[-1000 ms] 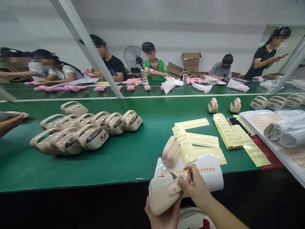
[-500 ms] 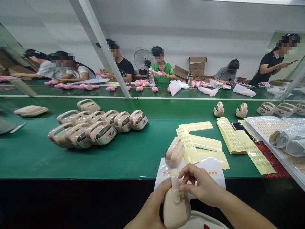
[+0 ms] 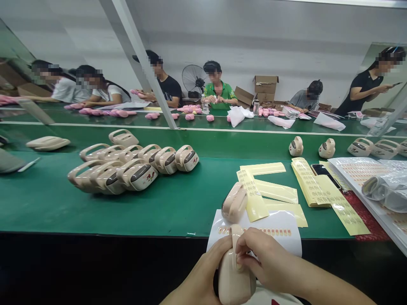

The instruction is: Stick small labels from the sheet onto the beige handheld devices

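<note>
My left hand (image 3: pixel 206 271) is wrapped round a beige plastic housing with a loop handle (image 3: pixel 237 281), tilted near my lap. My right hand (image 3: pixel 263 258) has its thumb and finger pressed together against the lower end of the handle; anything tiny between them is hidden. Just beyond, another beige housing (image 3: pixel 234 202) rests on a white sheet (image 3: pixel 219 218) bearing a row of small oval orange stickers. The sheet hangs partly over the edge of the green bench (image 3: pixel 152 216). Yellow sticker strips (image 3: pixel 276 190) lie beside it.
Several beige housings (image 3: pixel 136 173) stand grouped at left, more (image 3: pixel 361 146) at far right. Yellow sheets (image 3: pixel 313 186), a phone (image 3: pixel 324 173) and plastic-covered sticker sheets (image 3: pixel 359 169) lie at right. A slanted post (image 3: pixel 143 63) rises ahead. Co-workers (image 3: pixel 219 91) handle pink items opposite.
My right hand's fingertips have moved slightly down and left, closer against the handle's end. The left hand still holds the housing. The view has shifted slightly.
</note>
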### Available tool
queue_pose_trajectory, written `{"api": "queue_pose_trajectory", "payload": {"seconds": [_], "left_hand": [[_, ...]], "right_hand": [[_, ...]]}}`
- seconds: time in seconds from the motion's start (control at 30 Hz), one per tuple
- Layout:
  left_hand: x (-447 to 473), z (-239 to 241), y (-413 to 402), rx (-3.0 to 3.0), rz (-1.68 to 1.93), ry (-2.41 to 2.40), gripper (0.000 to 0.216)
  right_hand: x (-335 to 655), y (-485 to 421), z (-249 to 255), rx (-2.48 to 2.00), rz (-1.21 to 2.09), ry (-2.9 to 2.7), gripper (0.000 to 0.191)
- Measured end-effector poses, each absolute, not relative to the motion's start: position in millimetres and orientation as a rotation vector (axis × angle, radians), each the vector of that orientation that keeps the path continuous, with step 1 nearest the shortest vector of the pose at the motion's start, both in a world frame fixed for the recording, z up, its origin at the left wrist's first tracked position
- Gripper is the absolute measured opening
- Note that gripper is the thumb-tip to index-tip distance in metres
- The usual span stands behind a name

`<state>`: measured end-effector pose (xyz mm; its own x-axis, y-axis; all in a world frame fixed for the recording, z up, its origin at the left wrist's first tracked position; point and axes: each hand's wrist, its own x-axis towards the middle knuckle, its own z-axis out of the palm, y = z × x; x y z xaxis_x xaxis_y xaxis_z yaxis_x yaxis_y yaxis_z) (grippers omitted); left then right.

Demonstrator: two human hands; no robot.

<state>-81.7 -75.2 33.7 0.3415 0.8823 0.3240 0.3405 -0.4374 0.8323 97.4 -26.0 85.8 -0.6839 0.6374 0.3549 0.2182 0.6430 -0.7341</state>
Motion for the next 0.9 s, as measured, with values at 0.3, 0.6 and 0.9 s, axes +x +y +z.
{"api": "queue_pose_trajectory", "payload": {"seconds": [0.3,0.6,0.9], "left_hand": [[-78.0,35.6,-74.8,1.923,1.060,1.076,0.087],[-78.8,37.5,-74.3,1.901,1.015,1.054,0.088],[-79.1,35.5,-73.3,1.845,1.039,1.063,0.090]], "right_hand": [[102.0,-35.7,81.5,-0.372,0.180,-2.423,0.027],[99.2,-33.4,75.2,-0.525,0.445,-2.270,0.021],[111.9,-31.6,75.9,-0.428,0.225,-2.369,0.048]]}}
